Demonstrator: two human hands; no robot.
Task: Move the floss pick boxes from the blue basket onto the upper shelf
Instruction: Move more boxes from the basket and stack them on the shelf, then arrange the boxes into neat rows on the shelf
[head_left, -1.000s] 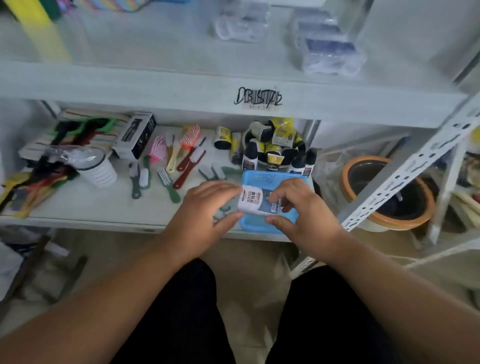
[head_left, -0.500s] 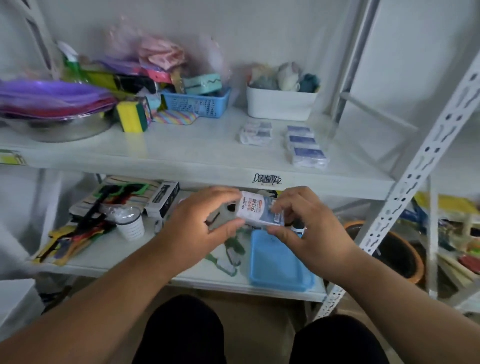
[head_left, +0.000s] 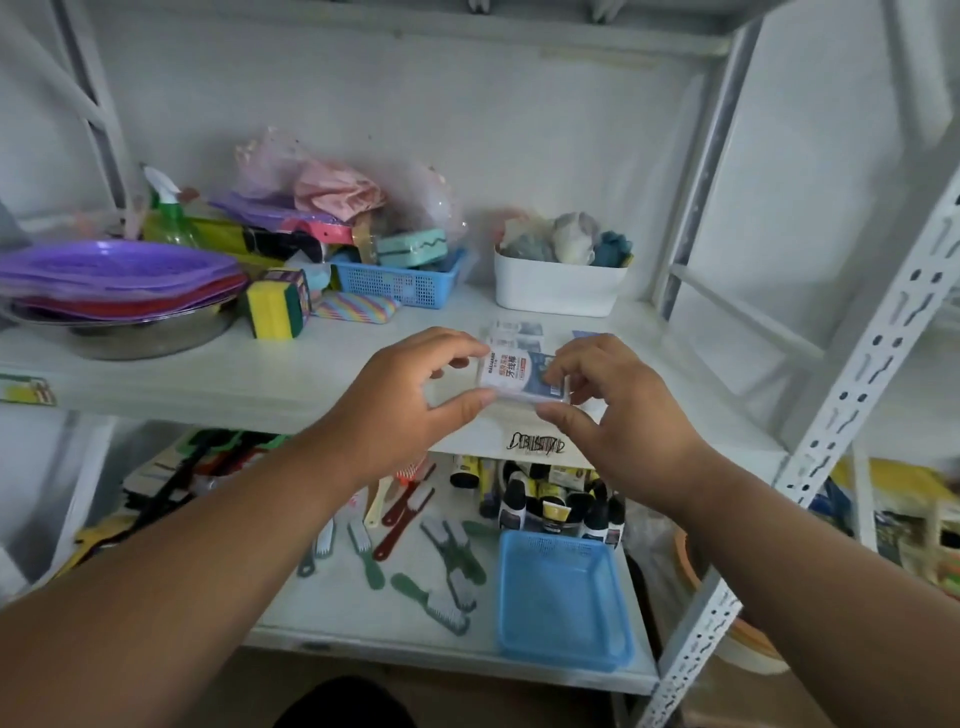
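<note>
From my head camera: my left hand and right hand both pinch one floss pick box by its short ends, just over the upper shelf, near the boxes already lying there. It looks light, stiff and slick, so an edge grip suits it. The blue basket below looks emptied.

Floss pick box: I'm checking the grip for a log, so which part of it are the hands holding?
The small clear floss pick box is pinched at its left end by the left hand and its right end by the right hand.
</note>
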